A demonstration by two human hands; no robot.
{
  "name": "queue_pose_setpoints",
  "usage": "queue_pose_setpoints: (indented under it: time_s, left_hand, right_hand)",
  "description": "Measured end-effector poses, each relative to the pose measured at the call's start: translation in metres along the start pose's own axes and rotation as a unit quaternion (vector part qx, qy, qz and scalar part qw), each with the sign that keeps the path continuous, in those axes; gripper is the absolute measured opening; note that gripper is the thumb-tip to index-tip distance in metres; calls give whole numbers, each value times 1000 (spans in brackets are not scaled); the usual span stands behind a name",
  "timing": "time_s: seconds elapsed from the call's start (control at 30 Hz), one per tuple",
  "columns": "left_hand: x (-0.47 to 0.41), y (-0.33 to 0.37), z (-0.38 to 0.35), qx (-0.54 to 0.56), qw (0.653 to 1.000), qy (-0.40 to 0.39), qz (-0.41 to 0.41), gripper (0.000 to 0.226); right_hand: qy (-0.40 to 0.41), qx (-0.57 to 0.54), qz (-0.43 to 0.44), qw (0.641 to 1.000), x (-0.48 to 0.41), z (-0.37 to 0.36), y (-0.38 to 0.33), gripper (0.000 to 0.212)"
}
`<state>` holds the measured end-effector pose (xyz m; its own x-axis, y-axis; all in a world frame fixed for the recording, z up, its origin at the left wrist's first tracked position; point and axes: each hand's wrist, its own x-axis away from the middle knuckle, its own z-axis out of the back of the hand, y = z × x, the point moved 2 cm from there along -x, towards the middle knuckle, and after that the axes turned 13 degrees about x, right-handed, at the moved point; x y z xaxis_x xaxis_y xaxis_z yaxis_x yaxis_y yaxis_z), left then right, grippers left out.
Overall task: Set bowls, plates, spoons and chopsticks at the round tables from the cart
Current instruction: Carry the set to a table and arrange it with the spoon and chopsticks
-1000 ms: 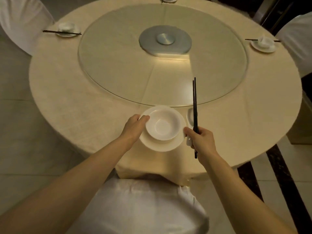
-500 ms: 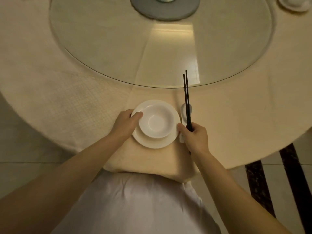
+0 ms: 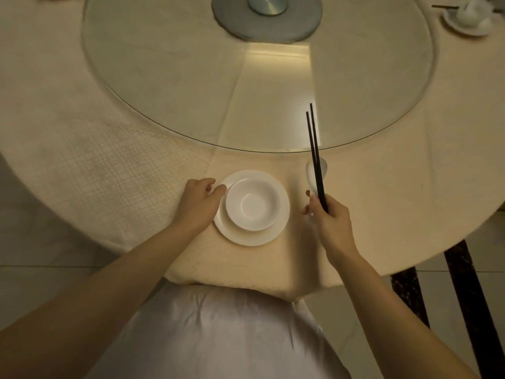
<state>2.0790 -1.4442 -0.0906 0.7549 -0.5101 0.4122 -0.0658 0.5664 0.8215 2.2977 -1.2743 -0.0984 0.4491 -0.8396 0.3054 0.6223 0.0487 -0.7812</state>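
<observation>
Tablecloth [image 3: 109, 160] is seen as matt cream cloth with a coarse woven grid, chair cover [image 3: 218, 337] as smoother white fabric. Turntable [image 3: 164, 77] is read as clear glossy glass, its hub [image 3: 267, 4] as brushed metal. Plate [image 3: 246, 236], bowl [image 3: 254, 205] and spoon [image 3: 310, 173] are finished glossy white, ceramic-like; chopsticks [image 3: 314, 154] are finished smooth black, material undetermined.

Your left hand [image 3: 199, 206] holds the left rim of the plate [image 3: 246, 237] by the table's [image 3: 109, 173] near edge, a bowl [image 3: 252, 205] sitting on it. Your right hand [image 3: 332, 222] grips black chopsticks [image 3: 316, 160] and a white spoon [image 3: 310, 176] just right of the plate, tips pointing far, across the glass turntable's [image 3: 164, 77] edge
</observation>
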Motion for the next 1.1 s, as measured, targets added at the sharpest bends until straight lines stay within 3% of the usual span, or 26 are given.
queue_pose_setpoints:
  time_s: [0.2,0.47,0.53,0.67,0.9,1.1]
  left_hand:
    - [13,9,6,10,1000,23,-16,38]
    - [18,5,-1,37,999,17,-15,17]
    - [17,2,-3,31,999,17,-15,17]
    - [15,-2,-6,34,999,17,-13,16]
    - [12,0,-4,35,999,21,-18,15]
    - [12,1,-1,52,998,19,-21,13]
  right_hand:
    - [-132,5,74,988,3,21,-33,10]
    - [-188,-14,-7,982,-12,15,-29,49]
    - [-201,-6,-18,979,-14,9,-26,46]
    - [-206,-16,-38,978,-19,-1,-19,37]
    - [-201,-20,-44,978,-22,-11,-17,40]
    - [-203,-12,-46,978,-26,-11,-16,57]
